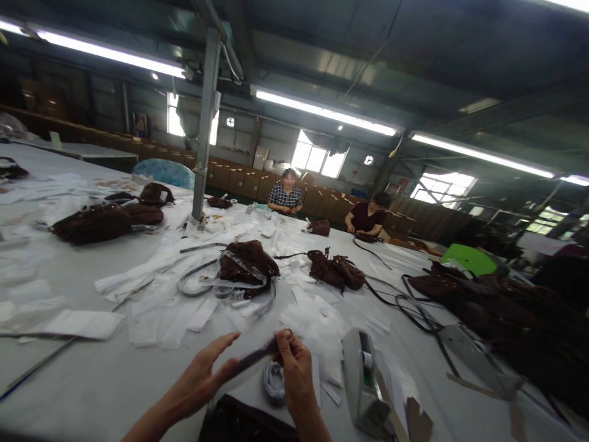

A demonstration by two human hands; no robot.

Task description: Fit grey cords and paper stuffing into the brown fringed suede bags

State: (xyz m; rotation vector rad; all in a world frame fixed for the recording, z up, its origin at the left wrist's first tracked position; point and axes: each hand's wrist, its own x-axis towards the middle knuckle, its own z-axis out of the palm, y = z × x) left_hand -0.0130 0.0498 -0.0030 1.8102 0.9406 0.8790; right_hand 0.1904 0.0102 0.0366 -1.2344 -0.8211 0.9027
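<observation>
My right hand (295, 371) pinches one end of a dark strap (256, 356) between thumb and fingers. The strap slants down to the left, its lower part passing by the thumb of my left hand (215, 366). That left hand has its fingers stretched out and apart; whether the strap touches it is unclear. Beside my right wrist lies a coiled, plastic-wrapped strap (272, 385), partly hidden by the hand. A dark brown bag (239, 422) lies at the lower edge below both hands, cut off by the frame.
A grey tape dispenser (361, 393) stands right of my right hand. White paper and plastic scraps (197, 316) litter the table. Brown bags with straps (251, 264) lie ahead, with a large brown pile (515, 319) at right. Two people sit across the table near a metal post (205, 129).
</observation>
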